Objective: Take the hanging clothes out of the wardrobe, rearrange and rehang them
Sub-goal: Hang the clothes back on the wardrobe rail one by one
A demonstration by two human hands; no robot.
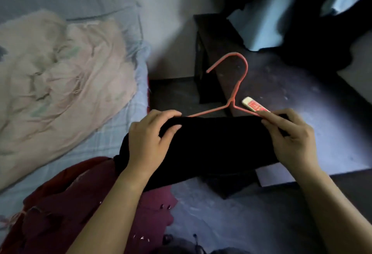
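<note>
Head view: nearest, a maroon garment [60,203] lies on the bed's edge. Above it, the left hand [149,139] curls its fingers over the left end of a folded black garment [217,147], draped over a pink hanger [239,84]. The right hand [291,139] pinches the garment's right end at the hanger's arm. Beyond lie a white-and-red packet [255,105] on a dark table [291,84] and a crumpled quilt [50,72].
</note>
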